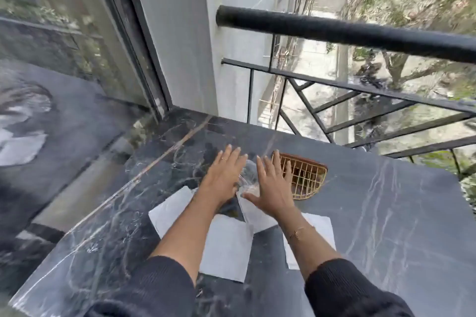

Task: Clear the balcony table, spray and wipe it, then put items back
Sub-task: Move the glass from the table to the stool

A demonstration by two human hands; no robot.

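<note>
Table (373, 213) of dark marble runs from near left to far right. Your left hand (222, 175) and right hand (273, 183), fingers straight and holding nothing, flank a clear glass object (248, 175) at centre; close evenly, lift straight, missing the wire basket (306, 177) right.

daylit balcony: black metal railing (360, 36), grey wall (180, 33), glass door (64, 33) at left.
</note>
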